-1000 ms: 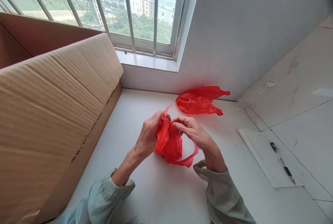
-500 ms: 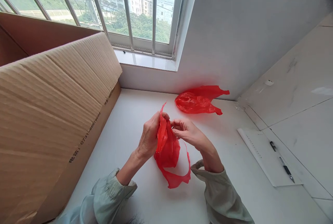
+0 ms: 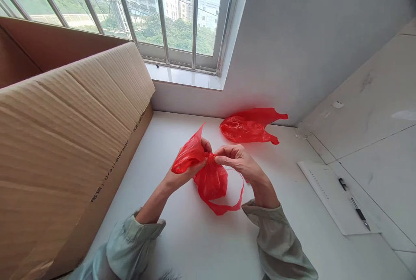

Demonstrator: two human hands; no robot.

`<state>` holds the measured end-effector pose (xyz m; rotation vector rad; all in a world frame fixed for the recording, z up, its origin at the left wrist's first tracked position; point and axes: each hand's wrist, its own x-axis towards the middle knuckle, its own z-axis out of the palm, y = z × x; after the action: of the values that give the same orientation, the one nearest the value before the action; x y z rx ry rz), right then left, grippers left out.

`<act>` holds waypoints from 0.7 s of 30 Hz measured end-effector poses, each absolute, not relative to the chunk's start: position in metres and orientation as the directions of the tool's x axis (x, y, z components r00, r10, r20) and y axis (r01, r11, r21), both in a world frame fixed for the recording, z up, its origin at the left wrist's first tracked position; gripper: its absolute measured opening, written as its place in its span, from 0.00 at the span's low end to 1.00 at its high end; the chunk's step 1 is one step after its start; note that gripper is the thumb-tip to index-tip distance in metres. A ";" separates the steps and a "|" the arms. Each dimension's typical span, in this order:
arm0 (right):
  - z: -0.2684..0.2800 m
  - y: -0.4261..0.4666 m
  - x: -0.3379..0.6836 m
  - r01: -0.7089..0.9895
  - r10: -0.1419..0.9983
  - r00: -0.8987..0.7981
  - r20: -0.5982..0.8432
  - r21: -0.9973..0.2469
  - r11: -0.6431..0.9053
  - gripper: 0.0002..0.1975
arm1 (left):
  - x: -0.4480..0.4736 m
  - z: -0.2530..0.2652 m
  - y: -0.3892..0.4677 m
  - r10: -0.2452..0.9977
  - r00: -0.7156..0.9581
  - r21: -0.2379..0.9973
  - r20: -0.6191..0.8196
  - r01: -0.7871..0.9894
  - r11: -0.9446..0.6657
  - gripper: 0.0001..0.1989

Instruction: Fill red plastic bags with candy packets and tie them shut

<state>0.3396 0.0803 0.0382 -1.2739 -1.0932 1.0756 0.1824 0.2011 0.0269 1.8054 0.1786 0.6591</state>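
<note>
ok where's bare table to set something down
Free: between the cardboard box and left hand, between left sleeve and right sleeve, between right hand and white paper. Crowded around the held red bag and second red bag by the wall.

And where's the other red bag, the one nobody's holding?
In the head view, the loose red bag lies right of centre on the white tabletop, by the grey wall, just beyond the right hand.

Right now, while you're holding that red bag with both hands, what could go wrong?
The held red bag looks thin, so it might tear where the left hand and right hand grip its bunched-up part. Also, its loose loop is close to the right sleeve, so it could catch there.
</note>
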 end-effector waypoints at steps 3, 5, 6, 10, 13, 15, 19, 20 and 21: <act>0.041 0.079 0.338 0.183 0.975 0.184 0.127 -0.979 0.094 0.07 | 0.179 0.027 0.207 0.335 0.895 0.931 0.294 -0.189 -0.312 0.06; 0.045 0.078 0.337 0.398 0.952 0.166 0.258 -0.901 0.174 0.06 | 0.177 0.031 0.209 0.273 0.926 0.936 0.262 -0.174 -0.307 0.06; 0.047 0.077 0.337 0.508 0.938 0.149 0.314 -0.838 0.199 0.06 | 0.175 0.034 0.209 0.253 0.936 0.937 0.246 -0.163 -0.308 0.06; 0.054 0.070 0.333 0.797 0.904 0.109 0.413 -0.580 0.169 0.07 | 0.171 0.044 0.205 0.230 0.956 0.941 0.181 -0.100 -0.324 0.07; 0.057 0.066 0.333 0.862 0.899 0.115 0.422 -0.492 0.120 0.06 | 0.170 0.045 0.202 0.233 0.960 0.939 0.153 -0.067 -0.338 0.10; 0.057 0.064 0.334 0.871 0.899 0.135 0.417 -0.483 0.093 0.06 | 0.170 0.043 0.203 0.232 0.961 0.933 0.151 -0.061 -0.355 0.13; 0.056 0.062 0.340 0.871 0.907 0.165 0.388 -0.489 0.050 0.06 | 0.169 0.041 0.210 0.203 0.964 0.903 0.172 -0.072 -0.424 0.16; 0.056 0.061 0.342 0.872 0.910 0.170 0.378 -0.488 0.039 0.06 | 0.168 0.042 0.212 0.198 0.966 0.890 0.168 -0.062 -0.453 0.17; 0.056 0.061 0.344 0.873 0.913 0.176 0.368 -0.486 0.028 0.06 | 0.167 0.044 0.213 0.197 0.968 0.875 0.156 -0.043 -0.482 0.19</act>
<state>0.3445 0.0607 0.0555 -1.8304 -1.6850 0.0815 0.1670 0.2135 0.0437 2.0559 0.1094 0.2853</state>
